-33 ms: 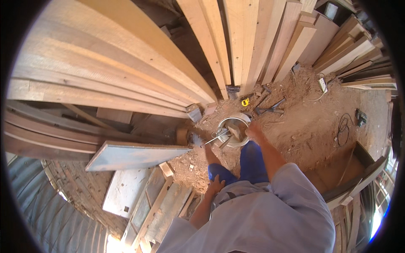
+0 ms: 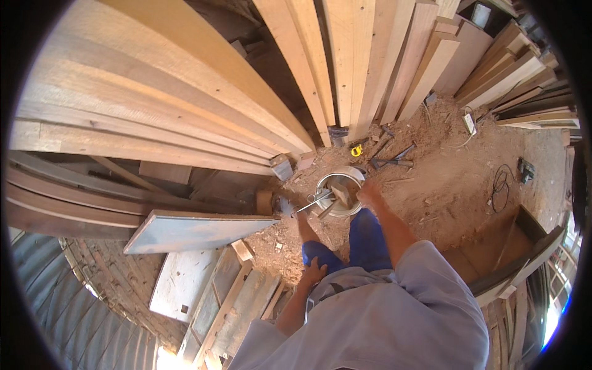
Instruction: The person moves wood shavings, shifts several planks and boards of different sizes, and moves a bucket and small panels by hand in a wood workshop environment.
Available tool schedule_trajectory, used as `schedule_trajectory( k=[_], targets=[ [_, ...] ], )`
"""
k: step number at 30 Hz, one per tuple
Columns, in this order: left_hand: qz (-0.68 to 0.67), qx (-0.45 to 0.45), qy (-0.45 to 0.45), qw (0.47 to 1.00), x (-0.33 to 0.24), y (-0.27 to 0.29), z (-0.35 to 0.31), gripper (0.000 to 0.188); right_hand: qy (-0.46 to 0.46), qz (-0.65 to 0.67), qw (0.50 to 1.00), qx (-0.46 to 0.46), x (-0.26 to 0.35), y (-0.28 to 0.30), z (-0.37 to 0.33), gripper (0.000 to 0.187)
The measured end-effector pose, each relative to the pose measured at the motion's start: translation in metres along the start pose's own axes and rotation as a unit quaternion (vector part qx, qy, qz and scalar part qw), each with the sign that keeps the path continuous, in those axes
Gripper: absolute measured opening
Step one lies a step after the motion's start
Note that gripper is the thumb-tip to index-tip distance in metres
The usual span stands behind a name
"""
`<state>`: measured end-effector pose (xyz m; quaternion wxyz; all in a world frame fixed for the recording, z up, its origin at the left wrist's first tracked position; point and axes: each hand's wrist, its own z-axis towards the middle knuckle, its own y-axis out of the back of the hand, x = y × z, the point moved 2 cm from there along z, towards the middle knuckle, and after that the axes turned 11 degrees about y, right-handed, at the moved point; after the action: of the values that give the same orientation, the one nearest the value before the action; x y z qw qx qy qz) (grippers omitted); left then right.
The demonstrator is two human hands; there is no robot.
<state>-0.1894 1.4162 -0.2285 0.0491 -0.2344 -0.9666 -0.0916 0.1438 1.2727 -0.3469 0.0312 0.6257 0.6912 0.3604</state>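
- Resting at the right rim of a round white bucket (image 2: 348,215), the right hand (image 2: 370,195) has its fingers bent; whether its grip is closed on the rim or on something just inside it, I cannot tell.
- The left hand (image 2: 315,270) lies on the left thigh, over the blue shorts (image 2: 370,237) — its grip is loose, fingers parted, with no object visible in it.
- The bucket stands on the sawdust-strewn floor (image 2: 447,185), just ahead of the knees. It holds pieces of wood (image 2: 340,193), and a thin metal rod (image 2: 310,205) leans out over its left rim.
- Beyond the bucket, near it, lies a yellow tape measure (image 2: 356,150); to the right of that are dark tools (image 2: 394,162), too small to identify.
- Farther right lie a white power strip (image 2: 470,124) and a dark device (image 2: 526,169) — a black cable (image 2: 501,187) is looped beside it.
- Long planks (image 2: 354,61) stand ahead; a pale blue-grey panel (image 2: 197,232) is at left.
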Motion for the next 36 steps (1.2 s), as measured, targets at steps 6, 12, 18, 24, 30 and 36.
schedule_trajectory(
  k=[6,12,18,24,30,36],
  targets=[
    [0.039,0.014,-0.035,0.999,0.027,0.014,0.027,0.083,-0.059,0.096,0.994,-0.017,0.031,0.008,-0.018,0.041],
    [0.031,-0.073,-0.009,0.997,-0.004,0.033,0.007,0.090,-0.009,0.027,0.999,-0.038,-0.002,-0.047,0.017,0.045],
    [0.023,-0.179,-0.077,0.981,-0.022,0.045,0.048,0.087,-0.126,0.365,0.922,0.041,-0.013,0.007,-0.016,0.029],
    [-0.287,0.031,-0.227,0.930,-0.113,0.104,0.034,0.055,-0.130,0.519,0.845,0.007,0.010,-0.001,-0.070,0.023],
    [-0.513,0.220,-0.094,0.824,-0.107,0.114,0.028,0.044,0.002,0.432,0.898,-0.082,0.059,-0.012,-0.106,0.024],
    [-0.548,0.235,-0.168,0.785,-0.074,0.143,0.004,0.041,0.095,0.111,0.958,-0.248,0.139,0.056,-0.156,0.042]
  ],
)
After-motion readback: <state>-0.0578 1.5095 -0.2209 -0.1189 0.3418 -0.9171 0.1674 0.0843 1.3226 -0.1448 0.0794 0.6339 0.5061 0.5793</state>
